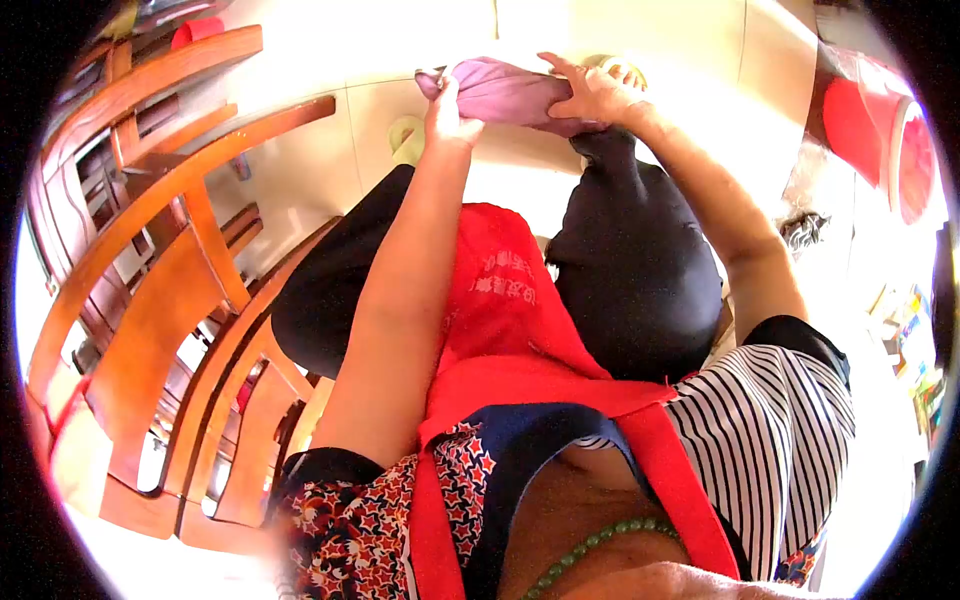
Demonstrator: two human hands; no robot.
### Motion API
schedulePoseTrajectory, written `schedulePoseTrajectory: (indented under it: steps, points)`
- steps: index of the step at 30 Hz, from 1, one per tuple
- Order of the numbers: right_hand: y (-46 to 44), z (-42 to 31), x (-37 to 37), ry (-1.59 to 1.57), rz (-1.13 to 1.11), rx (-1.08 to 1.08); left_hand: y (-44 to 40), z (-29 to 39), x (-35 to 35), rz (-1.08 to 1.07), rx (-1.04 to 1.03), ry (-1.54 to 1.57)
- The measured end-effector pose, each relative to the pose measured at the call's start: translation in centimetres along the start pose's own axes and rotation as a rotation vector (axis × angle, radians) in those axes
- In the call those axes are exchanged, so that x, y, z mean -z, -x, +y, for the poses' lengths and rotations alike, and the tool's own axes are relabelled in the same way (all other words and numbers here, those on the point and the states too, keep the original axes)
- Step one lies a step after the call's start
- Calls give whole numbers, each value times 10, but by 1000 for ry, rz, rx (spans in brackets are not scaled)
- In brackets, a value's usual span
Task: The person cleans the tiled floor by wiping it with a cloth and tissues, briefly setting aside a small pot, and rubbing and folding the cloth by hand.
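Observation:
A mauve-purple cloth is stretched sideways beyond my knees. My left hand is closed round its left end, where a small dark edge shows. At the other end, my right hand touches the cloth with its thumb and forefinger spread apart. Its remaining fingers are partly hidden. Just below that hand, the cloth meets the dark trousers at my right knee. A red apron with pale lettering covers my lap.
Orange-brown wooden chairs crowd the left side. A red bucket stands at the upper right. Pale slippers show on the light tiled floor. Blurred colourful items lie at the right edge.

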State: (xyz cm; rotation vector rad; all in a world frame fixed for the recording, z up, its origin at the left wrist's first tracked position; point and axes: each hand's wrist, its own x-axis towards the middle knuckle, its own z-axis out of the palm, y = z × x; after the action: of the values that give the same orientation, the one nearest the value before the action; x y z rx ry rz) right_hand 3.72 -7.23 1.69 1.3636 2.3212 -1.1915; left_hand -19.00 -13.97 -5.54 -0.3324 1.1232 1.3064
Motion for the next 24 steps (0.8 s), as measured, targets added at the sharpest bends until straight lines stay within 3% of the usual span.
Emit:
schedulePoseTrajectory:
  steps: [3, 5, 6, 9, 13, 14, 17, 24]
  points:
    - [-18, -2, -9, -85, -201, 76, 2, -2, 14, -3, -104, -38]
    - [-15, -16, -3, -118, -180, 98, 6, -1, 19, -37, -163, 37]
    - [-18, -14, -7, -100, -190, 110, 8, 2, 24, 20, -21, 150]
    - [-13, -30, 11, -65, -166, 164, 42, 19, 13, -61, 26, 216]
    - [-33, -77, 34, 67, -172, 269, 48, 61, 25, -174, 7, 77]
    - [-46, -86, 41, 123, -189, 278, 51, 74, 21, -43, 28, 1]
    - [-60, -133, 70, 312, -129, 410, 72, 117, 15, 57, -11, -311]
    - [-70, -189, 103, 511, -176, 560, 111, 199, 7, -75, -47, -778]
